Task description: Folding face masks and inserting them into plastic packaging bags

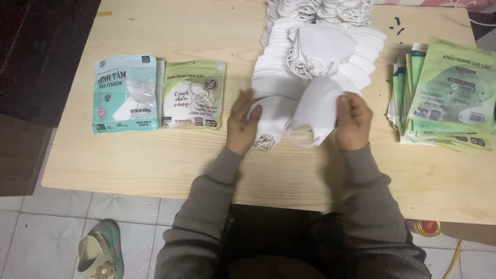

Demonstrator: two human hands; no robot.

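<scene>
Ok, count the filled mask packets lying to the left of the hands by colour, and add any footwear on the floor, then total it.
Teal and white packet: 1
Green packet: 1
Slipper on the floor: 1
Total: 3

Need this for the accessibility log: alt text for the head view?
Both hands, left hand and right hand, grip a bundle of white face masks over a wooden table. More masks are piled behind; two packets lie left, a packet stack right.
</scene>
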